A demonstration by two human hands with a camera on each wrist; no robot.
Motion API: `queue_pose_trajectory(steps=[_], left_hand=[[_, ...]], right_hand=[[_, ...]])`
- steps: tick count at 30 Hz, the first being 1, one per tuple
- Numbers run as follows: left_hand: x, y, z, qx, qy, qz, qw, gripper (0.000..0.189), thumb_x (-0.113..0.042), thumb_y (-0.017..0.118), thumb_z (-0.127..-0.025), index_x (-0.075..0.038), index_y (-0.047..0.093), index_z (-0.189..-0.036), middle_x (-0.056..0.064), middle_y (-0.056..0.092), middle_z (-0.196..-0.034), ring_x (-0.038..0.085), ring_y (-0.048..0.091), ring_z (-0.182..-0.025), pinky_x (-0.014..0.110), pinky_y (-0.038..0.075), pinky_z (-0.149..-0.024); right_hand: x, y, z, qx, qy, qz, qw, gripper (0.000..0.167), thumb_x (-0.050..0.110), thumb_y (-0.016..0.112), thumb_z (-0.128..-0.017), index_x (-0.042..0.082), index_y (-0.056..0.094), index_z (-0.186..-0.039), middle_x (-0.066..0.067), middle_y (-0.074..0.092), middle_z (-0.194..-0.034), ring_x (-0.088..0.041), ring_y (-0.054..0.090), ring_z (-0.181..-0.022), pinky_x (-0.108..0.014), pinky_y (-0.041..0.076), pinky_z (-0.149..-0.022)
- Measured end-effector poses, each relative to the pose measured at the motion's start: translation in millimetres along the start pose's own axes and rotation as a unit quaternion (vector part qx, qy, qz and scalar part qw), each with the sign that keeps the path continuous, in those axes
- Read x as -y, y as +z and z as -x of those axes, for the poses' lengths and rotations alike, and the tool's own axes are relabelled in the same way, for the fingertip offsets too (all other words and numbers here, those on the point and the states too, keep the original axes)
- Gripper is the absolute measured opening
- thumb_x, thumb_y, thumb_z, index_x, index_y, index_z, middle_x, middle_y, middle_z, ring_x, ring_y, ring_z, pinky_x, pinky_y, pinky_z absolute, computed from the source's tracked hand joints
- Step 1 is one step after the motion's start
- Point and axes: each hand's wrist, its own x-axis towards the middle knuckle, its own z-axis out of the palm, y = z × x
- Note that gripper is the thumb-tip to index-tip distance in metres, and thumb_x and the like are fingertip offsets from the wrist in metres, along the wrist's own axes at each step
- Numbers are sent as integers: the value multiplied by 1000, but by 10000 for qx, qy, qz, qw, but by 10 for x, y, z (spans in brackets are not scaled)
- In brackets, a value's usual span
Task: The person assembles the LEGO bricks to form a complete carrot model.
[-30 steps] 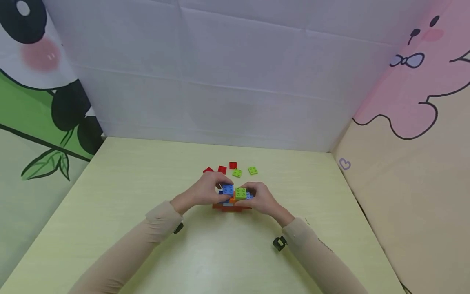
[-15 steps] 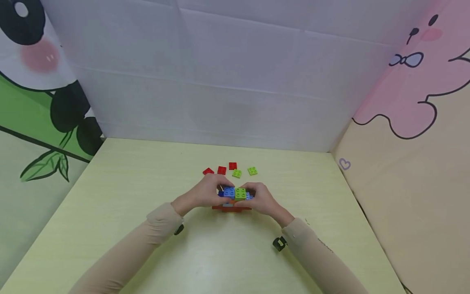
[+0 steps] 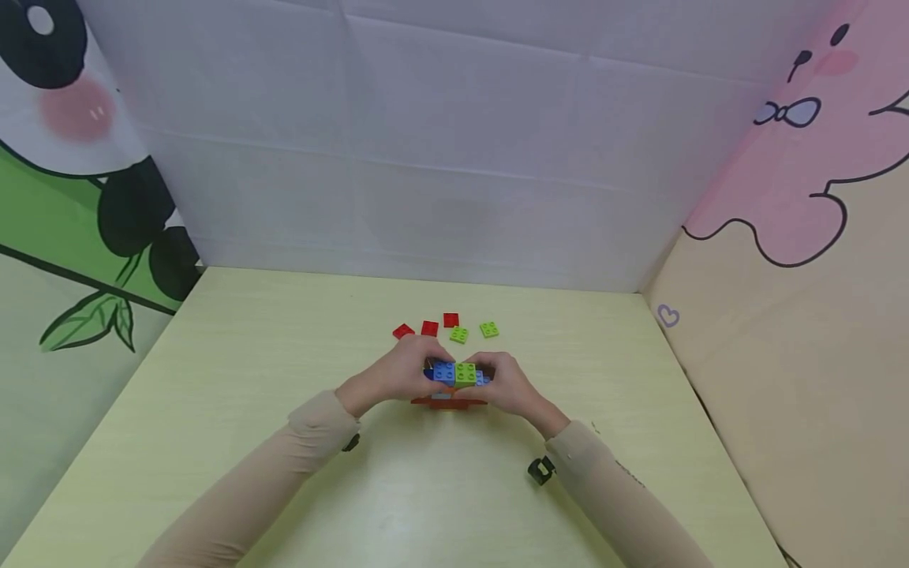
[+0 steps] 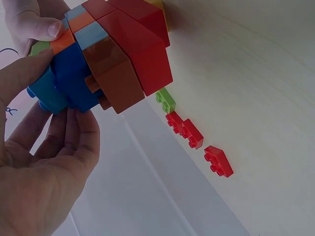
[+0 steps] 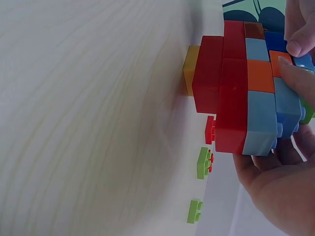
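Both hands hold a stacked model of toy building bricks, red at the base [image 5: 231, 105]. My left hand [image 3: 399, 371] pinches a bright blue brick [image 3: 443, 371] on top, thumb in front and fingers behind. Under that brick lie a dark blue brick [image 4: 74, 78] and a brown one [image 4: 115, 73]. My right hand [image 3: 507, 383] grips the other end, its thumb across the orange and light blue bricks [image 5: 288, 101] and its fingers behind. Against the bright blue brick sits a lime green brick [image 3: 465, 374]. A yellow brick [image 5: 191, 71] shows beneath the red ones.
Behind the model lie loose red bricks [image 3: 429, 328] and lime green bricks [image 3: 488, 330] on the pale table [image 3: 298, 315]. A white cloth wall [image 3: 426, 197] stands at the back, with printed panels at both sides.
My left hand has brought the bright blue brick slightly down and right, so it now sits level against the lime green one. My right hand has stayed nearly still.
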Motion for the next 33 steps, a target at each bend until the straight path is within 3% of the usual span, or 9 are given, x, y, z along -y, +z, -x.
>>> queue_pose_trajectory(steps=[10,23,33], left_hand=[[-31,-7,-2,72,-225,137,9996,36,-20,82,-75,-10,72,-108,-4,60,-99,14,52,-91,25,48,-74],[139,154,-37,-317,-546,652,9959,31,-21,85,-72,-18,71,-99,-9,58,-94,14,52,-91,29,47,-77],[180,227,8,-526,-687,951,9917,34,-22,85,-72,-18,71,-103,-8,59,-98,15,52,-94,32,48,-79]], right_hand=[[0,7,-4,3,60,-61,10000,38,30,85,-73,15,69,-104,6,64,-96,-18,57,-86,-31,50,-76],[4,14,-6,-9,83,-73,9999,37,28,85,-73,15,69,-104,6,64,-97,-19,56,-88,-32,49,-77],[0,22,5,-57,158,-116,9998,38,30,84,-73,16,69,-105,6,63,-98,-19,56,-91,-32,49,-78]])
